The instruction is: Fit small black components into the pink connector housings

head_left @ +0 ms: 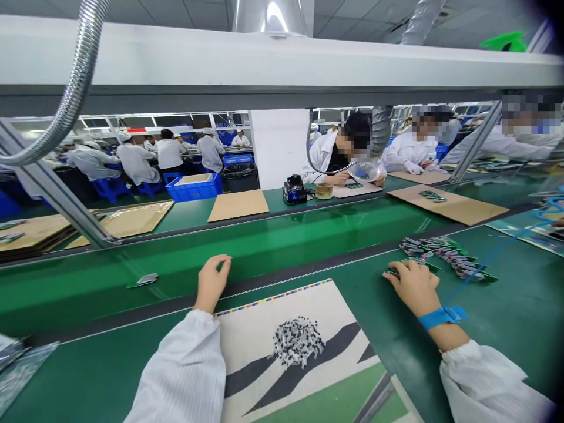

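Nearest, on the green desk: a printed sheet with a loose heap of small black-and-clear parts near its middle, between and nearer than both hands. At the near left edge, a clear plastic bag.

Beside the sheet's far left corner, the left hand: empty, fingers curled toward the thumb with a slight gap, well apart from the boards. To the right, the right hand: palm down, fingers spread over the near left end of the populated circuit boards, clearly the nearer hand to them. Impossible to tell whether clamped on one or merely touching. Overlapping boards fanned rightward and a little beyond the fingertips, the nearer row's long axis running from far left to near right. Across that row, a thin blue cord from the blue wrist strap, apparently the main thing in the way.

Farther, a glossy green channel with one small board at left. Beyond it, bare cardboard, a black bench device, a tape roll, and a co-worker bent behind a magnifier.
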{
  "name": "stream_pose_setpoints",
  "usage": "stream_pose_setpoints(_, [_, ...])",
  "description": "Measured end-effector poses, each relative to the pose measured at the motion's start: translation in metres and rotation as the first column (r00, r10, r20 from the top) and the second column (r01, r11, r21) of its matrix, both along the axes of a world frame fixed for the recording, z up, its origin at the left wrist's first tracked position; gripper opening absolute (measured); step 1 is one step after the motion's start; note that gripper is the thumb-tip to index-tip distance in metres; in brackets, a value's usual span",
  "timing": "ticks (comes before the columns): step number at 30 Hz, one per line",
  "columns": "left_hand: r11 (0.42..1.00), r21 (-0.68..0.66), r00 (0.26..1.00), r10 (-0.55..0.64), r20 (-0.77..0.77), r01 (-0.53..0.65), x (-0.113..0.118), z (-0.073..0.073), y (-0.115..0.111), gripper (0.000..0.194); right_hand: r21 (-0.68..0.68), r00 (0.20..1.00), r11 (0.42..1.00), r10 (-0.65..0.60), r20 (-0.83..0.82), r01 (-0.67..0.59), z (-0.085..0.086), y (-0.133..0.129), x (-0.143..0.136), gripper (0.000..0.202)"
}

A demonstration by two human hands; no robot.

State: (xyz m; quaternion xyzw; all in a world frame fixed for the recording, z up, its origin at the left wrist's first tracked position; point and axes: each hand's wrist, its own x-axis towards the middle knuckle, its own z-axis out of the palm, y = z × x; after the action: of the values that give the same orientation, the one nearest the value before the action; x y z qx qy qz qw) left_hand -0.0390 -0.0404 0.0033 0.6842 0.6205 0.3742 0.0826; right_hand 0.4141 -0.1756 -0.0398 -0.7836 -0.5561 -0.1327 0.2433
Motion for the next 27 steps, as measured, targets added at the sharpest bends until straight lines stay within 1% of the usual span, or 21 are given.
stream_pose_setpoints(2, [0.991, 0.0, 0.991, 0.131, 0.002, -0.131, -0.025, 0.007, 0.005, 0.02, -0.012, 0.998, 0.998, 0.062, -0.013, -0.062, 0.005, 0.001, -0.018, 0.024])
stream_pose_setpoints(4, [0.967, 0.001, 0.967, 0.255, -0.008, -0.255, -0.05, 0.012, 0.008, 0.021, -0.046, 0.978, 0.978, 0.203, -0.039, -0.205, 0.01, 0.003, -0.047, 0.021])
stream_pose_setpoints(5, [0.95, 0.003, 0.95, 0.311, -0.019, -0.311, -0.062, 0.014, 0.009, 0.021, -0.074, 0.951, 0.949, 0.302, -0.061, -0.306, 0.013, 0.005, -0.065, 0.017])
stream_pose_setpoints(6, [0.932, 0.008, 0.931, 0.363, -0.034, -0.363, -0.072, 0.015, 0.008, 0.021, -0.104, 0.91, 0.904, 0.406, -0.09, -0.414, 0.015, 0.006, -0.083, 0.013])
stream_pose_setpoints(8, [0.893, 0.013, 0.89, 0.45, -0.074, -0.451, -0.088, 0.016, 0.007, 0.022, -0.158, 0.803, 0.788, 0.573, -0.164, -0.595, 0.017, 0.009, -0.118, 0.008])
stream_pose_setpoints(9, [0.876, 0.009, 0.871, 0.481, -0.099, -0.483, -0.093, 0.015, 0.006, 0.022, -0.177, 0.751, 0.731, 0.628, -0.204, -0.659, 0.018, 0.011, -0.133, 0.006])
stream_pose_setpoints(11, [0.854, -0.012, 0.844, 0.513, -0.155, -0.521, -0.1, 0.011, 0.007, 0.024, -0.202, 0.66, 0.629, 0.698, -0.279, -0.751, 0.02, 0.014, -0.155, 0.005])
stream_pose_setpoints(12, [0.849, -0.026, 0.837, 0.515, -0.184, -0.528, -0.101, 0.009, 0.007, 0.026, -0.209, 0.626, 0.591, 0.715, -0.311, -0.779, 0.021, 0.016, -0.162, 0.005])
stream_pose_setpoints(14, [0.848, -0.049, 0.831, 0.503, -0.239, -0.528, -0.1, 0.005, 0.01, 0.03, -0.224, 0.581, 0.537, 0.729, -0.362, -0.814, 0.021, 0.02, -0.171, 0.008])
stream_pose_setpoints(17, [0.85, -0.091, 0.827, 0.471, -0.308, -0.518, -0.097, 0.0, 0.014, 0.036, -0.254, 0.547, 0.485, 0.726, -0.416, -0.837, 0.021, 0.027, -0.174, 0.009])
stream_pose_setpoints(20, [0.85, -0.166, 0.833, 0.42, -0.359, -0.5, -0.096, -0.001, 0.016, 0.038, -0.273, 0.516, 0.438, 0.724, -0.458, -0.856, 0.021, 0.03, -0.174, 0.011])
stream_pose_setpoints(23, [0.854, -0.216, 0.846, 0.372, -0.381, -0.473, -0.096, -0.001, 0.017, 0.037, -0.271, 0.495, 0.415, 0.719, -0.488, -0.869, 0.023, 0.029, -0.173, 0.012])
stream_pose_setpoints(27, [0.854, -0.224, 0.85, 0.368, -0.378, -0.47, -0.095, -0.001, 0.016, 0.037, -0.24, 0.48, 0.419, 0.699, -0.531, -0.876, 0.028, 0.028, -0.17, 0.016])
